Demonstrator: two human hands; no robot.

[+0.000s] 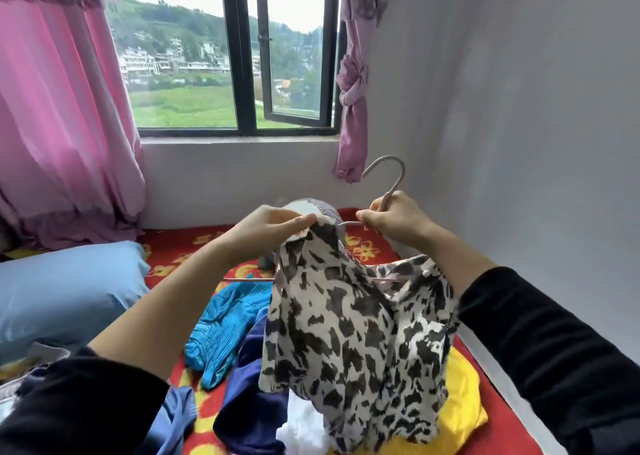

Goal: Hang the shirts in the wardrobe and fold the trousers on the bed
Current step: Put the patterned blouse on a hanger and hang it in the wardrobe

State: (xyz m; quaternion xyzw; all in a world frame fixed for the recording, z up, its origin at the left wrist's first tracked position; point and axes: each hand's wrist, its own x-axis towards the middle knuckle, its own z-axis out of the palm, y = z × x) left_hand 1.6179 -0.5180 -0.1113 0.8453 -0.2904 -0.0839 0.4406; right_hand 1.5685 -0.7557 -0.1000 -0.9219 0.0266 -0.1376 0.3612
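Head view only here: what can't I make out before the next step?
Head view:
- Wardrobe: outside the frame.
- Most of the hanger: inside the patterned shirt.
- Grey-white item behind the left hand: mostly covered, unidentifiable.
- White garment: cut by bottom edge, shirt overlaps it.

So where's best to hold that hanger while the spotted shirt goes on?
Grip the hanger by its neck below the hook, from the right, where the right hand holds it: the hook stands free, and the shirt drapes the arms.
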